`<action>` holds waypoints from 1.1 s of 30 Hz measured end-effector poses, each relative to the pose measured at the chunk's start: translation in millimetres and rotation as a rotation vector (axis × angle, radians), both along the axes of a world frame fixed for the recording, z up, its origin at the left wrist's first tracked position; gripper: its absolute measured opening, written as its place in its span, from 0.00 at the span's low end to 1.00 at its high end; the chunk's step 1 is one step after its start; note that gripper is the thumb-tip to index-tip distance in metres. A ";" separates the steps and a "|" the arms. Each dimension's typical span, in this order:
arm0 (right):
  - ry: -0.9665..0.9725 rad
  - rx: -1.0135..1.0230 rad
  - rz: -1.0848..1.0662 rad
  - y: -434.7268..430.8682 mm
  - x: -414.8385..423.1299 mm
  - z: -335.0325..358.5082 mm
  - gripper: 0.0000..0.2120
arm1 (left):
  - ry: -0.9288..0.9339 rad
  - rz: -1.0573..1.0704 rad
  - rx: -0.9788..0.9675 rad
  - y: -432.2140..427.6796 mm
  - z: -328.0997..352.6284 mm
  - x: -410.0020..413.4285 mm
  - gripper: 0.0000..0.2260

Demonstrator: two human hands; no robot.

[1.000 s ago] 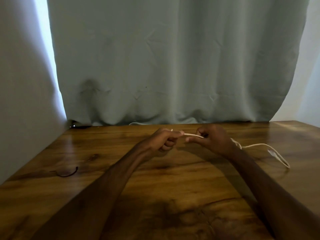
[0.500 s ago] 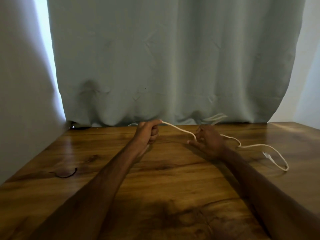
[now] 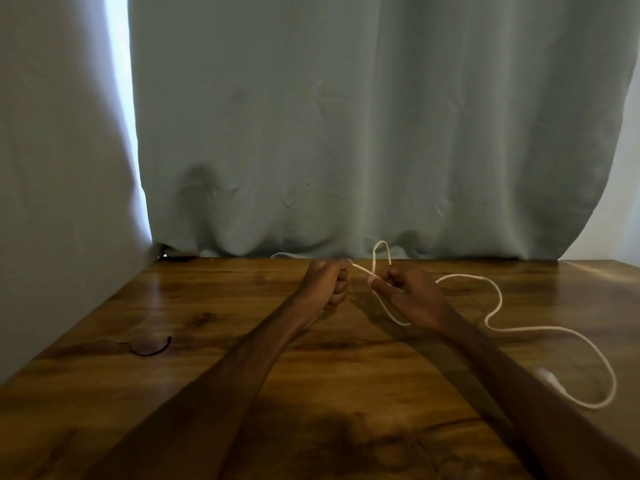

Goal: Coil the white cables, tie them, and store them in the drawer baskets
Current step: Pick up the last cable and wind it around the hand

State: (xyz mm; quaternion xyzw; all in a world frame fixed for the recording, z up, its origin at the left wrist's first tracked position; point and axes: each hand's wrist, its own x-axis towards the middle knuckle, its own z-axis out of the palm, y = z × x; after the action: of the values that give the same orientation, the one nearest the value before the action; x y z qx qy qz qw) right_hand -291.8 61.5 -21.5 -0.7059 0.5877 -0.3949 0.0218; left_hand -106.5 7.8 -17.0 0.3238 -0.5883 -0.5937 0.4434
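A thin white cable [image 3: 498, 299] runs across the wooden table [image 3: 242, 375]. My left hand [image 3: 327, 284] grips one end of it in a fist near the table's far edge. Just to the right, my right hand [image 3: 412, 294] pinches the cable, and a small loop stands up above its fingers. From there the cable snakes to the right and curls back to a white plug [image 3: 550, 381] lying beside my right forearm. A short stretch hangs under my right hand.
A thin black tie [image 3: 150, 349] lies curved on the table at the left. A grey-green curtain [image 3: 346, 133] hangs along the table's far edge, and a pale wall stands at the left. Another bit of white cable [image 3: 287, 254] shows under the curtain hem.
My hands have drawn closer together after pulling apart. A small upright loop has formed above my right hand, and the cable on the right has slid nearer.
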 end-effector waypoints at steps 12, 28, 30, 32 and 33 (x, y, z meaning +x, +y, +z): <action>0.030 -0.290 -0.076 7.7 -12.6 7.5 0.10 | -0.116 -0.487 0.203 29.7 6.3 -12.6 0.22; 0.371 -0.074 0.062 16.4 40.0 -14.1 0.05 | 0.620 -0.442 0.338 18.3 18.7 -20.8 0.13; 0.333 -0.078 0.043 13.8 43.2 -15.3 0.08 | 0.665 -0.379 0.337 13.7 17.7 -19.4 0.12; 0.220 -0.041 0.019 9.4 44.6 -14.9 0.12 | 0.728 -0.316 0.337 9.5 18.5 -17.8 0.10; 0.123 -0.005 0.018 9.5 46.9 -13.9 0.13 | 0.751 -0.289 0.335 8.7 19.9 -16.8 0.09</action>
State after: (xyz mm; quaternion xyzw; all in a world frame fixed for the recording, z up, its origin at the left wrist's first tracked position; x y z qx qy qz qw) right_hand -245.0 71.0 -35.4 -0.7343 0.5804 -0.3519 -0.0127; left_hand -123.3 16.5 2.9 0.0672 -0.3212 -0.8134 0.4803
